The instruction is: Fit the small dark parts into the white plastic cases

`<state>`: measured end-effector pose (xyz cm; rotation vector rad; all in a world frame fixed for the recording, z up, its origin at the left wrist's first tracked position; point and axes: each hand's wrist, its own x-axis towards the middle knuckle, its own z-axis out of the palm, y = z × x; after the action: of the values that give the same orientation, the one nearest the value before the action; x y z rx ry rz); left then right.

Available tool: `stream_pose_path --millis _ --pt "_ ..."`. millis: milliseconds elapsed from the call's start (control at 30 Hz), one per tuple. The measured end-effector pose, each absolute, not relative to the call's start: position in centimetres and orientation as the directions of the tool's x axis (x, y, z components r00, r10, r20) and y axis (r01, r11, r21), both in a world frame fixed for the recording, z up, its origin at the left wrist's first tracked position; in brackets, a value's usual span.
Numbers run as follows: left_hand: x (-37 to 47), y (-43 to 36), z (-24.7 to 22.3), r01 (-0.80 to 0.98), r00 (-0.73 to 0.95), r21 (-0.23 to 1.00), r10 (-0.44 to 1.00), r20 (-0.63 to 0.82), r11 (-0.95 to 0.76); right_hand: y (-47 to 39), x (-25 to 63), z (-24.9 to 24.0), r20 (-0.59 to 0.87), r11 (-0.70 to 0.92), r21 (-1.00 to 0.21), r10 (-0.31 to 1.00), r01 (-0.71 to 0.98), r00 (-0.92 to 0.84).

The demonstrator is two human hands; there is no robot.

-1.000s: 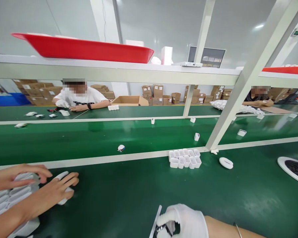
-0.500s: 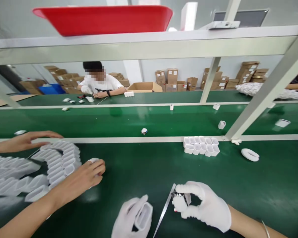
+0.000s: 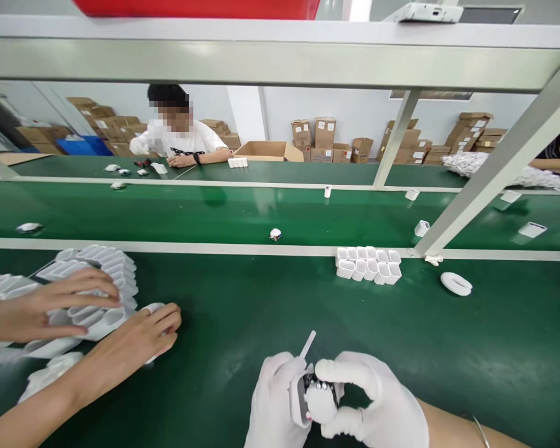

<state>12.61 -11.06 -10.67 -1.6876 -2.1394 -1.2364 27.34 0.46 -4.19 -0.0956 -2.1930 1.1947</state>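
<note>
My left hand (image 3: 277,401), in a white glove, is closed around a white oval housing (image 3: 297,398) at the bottom centre. My right hand (image 3: 373,398), also gloved, pinches a round white component (image 3: 321,403) with small black parts on its upper edge. This component sits against the open mouth of the housing, and the two overlap. Beyond my left hand a thin pale strip (image 3: 308,343) sticks up; its lower end is hidden behind the glove.
Two rows of white housings (image 3: 368,264) stand near the belt edge, beside a white ring-shaped item (image 3: 456,284). Another person's bare hands (image 3: 140,333) work at the left among many housings (image 3: 121,274). A slanted post (image 3: 490,143) rises at the right.
My left hand has moved right and up with the housing, which now meets the component in my right hand. The neighbour's far hand has come down over the stacked housings. The view has tilted down.
</note>
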Motion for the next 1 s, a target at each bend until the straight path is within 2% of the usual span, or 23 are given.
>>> stream_pose_path --millis 200,533,733,833,1000 --pt "12.9 -10.5 -8.8 0.894 -0.366 0.444 0.667 0.649 0.058 0.6 27.2 -3.2 0.496 0.568 -0.778 0.296 -0.267 -0.816" --pt "12.9 -10.6 -8.6 0.930 -0.320 0.364 0.617 0.719 0.059 0.7 27.6 -3.8 0.435 0.568 -0.803 0.356 -0.178 -0.827" --pt "13.0 -10.4 -9.1 0.939 -0.316 0.334 0.606 0.730 0.087 0.2 27.1 -3.4 0.500 0.580 -0.777 0.331 -0.246 -0.800" --pt "13.1 -10.2 -9.2 0.937 -0.318 0.335 0.626 0.712 0.096 0.1 27.0 -3.3 0.505 0.642 -0.742 0.341 -0.196 -0.793" --pt "13.3 -9.9 -8.7 0.939 -0.300 0.339 0.635 0.712 0.064 0.3 27.5 -4.6 0.390 0.773 -0.634 0.331 0.010 -0.859"
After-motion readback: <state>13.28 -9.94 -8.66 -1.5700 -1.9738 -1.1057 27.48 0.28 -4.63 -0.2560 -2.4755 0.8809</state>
